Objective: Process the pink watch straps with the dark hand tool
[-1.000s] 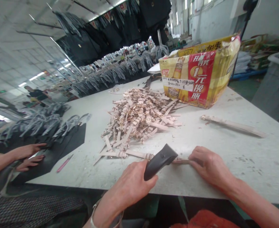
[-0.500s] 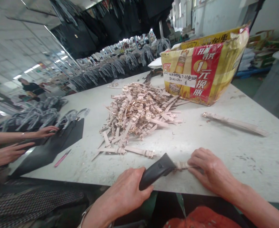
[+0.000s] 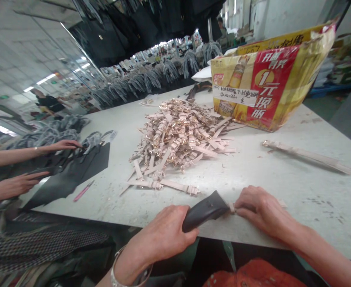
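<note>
My left hand (image 3: 166, 229) is wrapped round a black, smooth, slightly curved piece (image 3: 205, 211) that widens toward its far end; its exact kind I cannot tell. That far end meets a short bit of a beige strap (image 3: 232, 208) at the table's front edge. On the other side, my right hand (image 3: 261, 209) pinches this strap, most of which is hidden beneath the fingers. Just beyond both hands lies a heap of beige straps with gold buckles (image 3: 178, 135). One buckled strap (image 3: 183, 186) lies at the heap's near edge.
A yellow and red carton (image 3: 265, 87) stands behind the heap. To the right lies a bundle of beige straps (image 3: 307, 156). At left, a co-worker's hands (image 3: 20, 185) handle black sheets (image 3: 73, 179), with a pink-handled tool (image 3: 83, 191) nearby. Black pieces (image 3: 151, 24) hang overhead.
My right hand has closed in on the black piece's end, leaving less strap showing between them. The view has shifted slightly. The co-worker's upper hand has moved over the black sheets.
</note>
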The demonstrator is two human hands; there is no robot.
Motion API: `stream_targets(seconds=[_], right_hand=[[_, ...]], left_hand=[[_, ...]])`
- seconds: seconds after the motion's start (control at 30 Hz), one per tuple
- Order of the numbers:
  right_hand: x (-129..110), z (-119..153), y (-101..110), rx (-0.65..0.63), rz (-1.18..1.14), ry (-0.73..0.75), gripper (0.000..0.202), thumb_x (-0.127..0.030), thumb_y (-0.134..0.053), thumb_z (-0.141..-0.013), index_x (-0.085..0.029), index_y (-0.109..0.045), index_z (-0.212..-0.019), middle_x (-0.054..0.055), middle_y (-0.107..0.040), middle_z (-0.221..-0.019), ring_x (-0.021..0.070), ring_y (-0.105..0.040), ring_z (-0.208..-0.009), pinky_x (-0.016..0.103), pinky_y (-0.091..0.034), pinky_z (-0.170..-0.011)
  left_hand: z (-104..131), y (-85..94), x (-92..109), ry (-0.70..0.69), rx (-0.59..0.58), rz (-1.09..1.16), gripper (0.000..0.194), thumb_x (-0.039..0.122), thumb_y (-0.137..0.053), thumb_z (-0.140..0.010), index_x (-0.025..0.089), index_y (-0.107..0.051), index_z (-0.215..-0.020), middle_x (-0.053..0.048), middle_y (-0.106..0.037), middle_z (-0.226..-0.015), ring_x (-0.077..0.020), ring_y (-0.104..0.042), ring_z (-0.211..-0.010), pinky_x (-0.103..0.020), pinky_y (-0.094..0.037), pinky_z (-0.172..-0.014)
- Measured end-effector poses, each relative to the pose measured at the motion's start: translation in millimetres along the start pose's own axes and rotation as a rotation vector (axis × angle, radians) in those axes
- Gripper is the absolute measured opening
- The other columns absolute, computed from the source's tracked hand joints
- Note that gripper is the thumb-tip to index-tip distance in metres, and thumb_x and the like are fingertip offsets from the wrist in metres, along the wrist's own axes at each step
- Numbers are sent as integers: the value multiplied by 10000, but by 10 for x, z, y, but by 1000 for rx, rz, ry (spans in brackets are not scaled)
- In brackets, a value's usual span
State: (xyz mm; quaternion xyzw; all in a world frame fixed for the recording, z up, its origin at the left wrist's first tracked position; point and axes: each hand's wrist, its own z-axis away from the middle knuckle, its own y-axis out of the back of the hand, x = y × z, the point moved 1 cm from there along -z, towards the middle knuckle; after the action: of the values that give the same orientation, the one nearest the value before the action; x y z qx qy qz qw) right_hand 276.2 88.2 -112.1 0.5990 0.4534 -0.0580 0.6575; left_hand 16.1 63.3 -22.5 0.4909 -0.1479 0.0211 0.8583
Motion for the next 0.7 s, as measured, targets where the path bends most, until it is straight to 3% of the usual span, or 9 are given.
stream_targets(seconds=[0.1, 0.2, 0.47, 0.57, 0.7], right_hand=[[-8, -54, 29, -70, 19, -37, 147, -88, -610, -822, -208, -613, -737, -9, -614, -771, 171, -532, -772, 299, -337, -711], [-17, -72, 12, -61, 121, -43, 154, -89, -555, -854, -200, -575, -750, -1, -600, -769, 177, -522, -743, 303, -323, -697], [-12, -54, -147, 155, 425, 24, 172, -158, -431, -922, -192, -521, -780, 20, -551, -668, 205, -488, -641, 337, -299, -690], [3, -62, -174, 215, 430, 33, 174, -166, -423, -929, -198, -516, -786, 14, -552, -652, 203, -485, -628, 335, -298, -694], [41, -54, -173, 193, 308, 11, 139, -193, -452, -934, -203, -501, -805, 8, -565, -685, 197, -504, -662, 320, -317, -709]], left_hand=[[-6, 0, 10, 0, -12, 17, 257, 410, -505, -794, 207, -633, -888, -39, -660, -867, -209, -611, -810, -282, -443, -695], [-11, -4, 8, 4, -17, 22, 273, 421, -506, -795, 202, -635, -894, -42, -662, -866, -211, -612, -807, -285, -448, -695], [16, -8, -52, 5, -22, -33, 316, 455, -536, -774, 199, -632, -933, -61, -650, -902, -225, -602, -834, -308, -453, -719], [38, 12, -15, -18, -27, -56, 315, 463, -537, -774, 213, -631, -941, -59, -650, -916, -230, -609, -839, -318, -454, -726], [21, 92, 63, -10, -59, -85, 292, 447, -536, -766, 217, -644, -911, -58, -660, -898, -230, -615, -818, -314, -449, -695]])
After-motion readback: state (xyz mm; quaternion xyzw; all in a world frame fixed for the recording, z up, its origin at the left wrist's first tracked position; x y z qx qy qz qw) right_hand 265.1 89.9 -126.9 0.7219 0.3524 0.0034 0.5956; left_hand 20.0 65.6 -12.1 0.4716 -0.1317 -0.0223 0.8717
